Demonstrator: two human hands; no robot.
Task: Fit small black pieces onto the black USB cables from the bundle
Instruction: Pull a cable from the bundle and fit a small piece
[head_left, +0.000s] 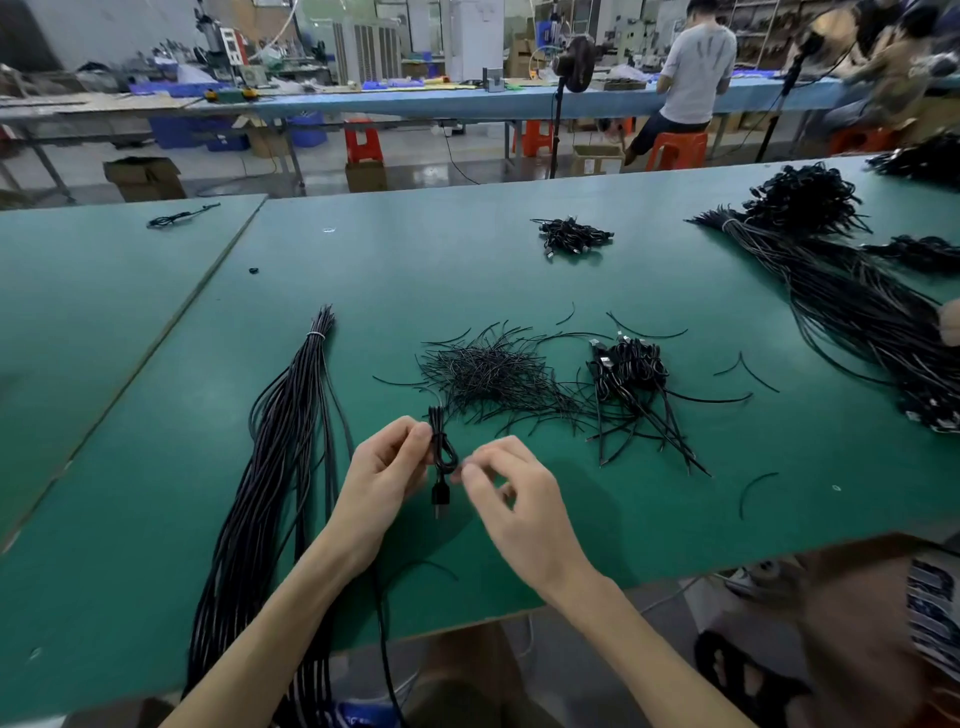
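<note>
My left hand (387, 470) grips a folded black USB cable (441, 457) just above the green table (649, 509); its plug hangs down below my fingers. My right hand (511, 493) is close beside the cable's loop, thumb and forefinger pinched together at the loop; whether a small black piece is between them is too small to tell. A long bundle of black cables (280, 467), tied with a white band near its far end, lies to the left and runs off the near table edge. A heap of thin black ties (493, 374) lies just beyond my hands.
A pile of folded cables (631, 371) sits right of the ties, a smaller pile (571, 236) farther back. Big cable bundles (852, 306) fill the right side, where another person's hand (951, 322) shows. A seated person (693, 78) works at the far bench.
</note>
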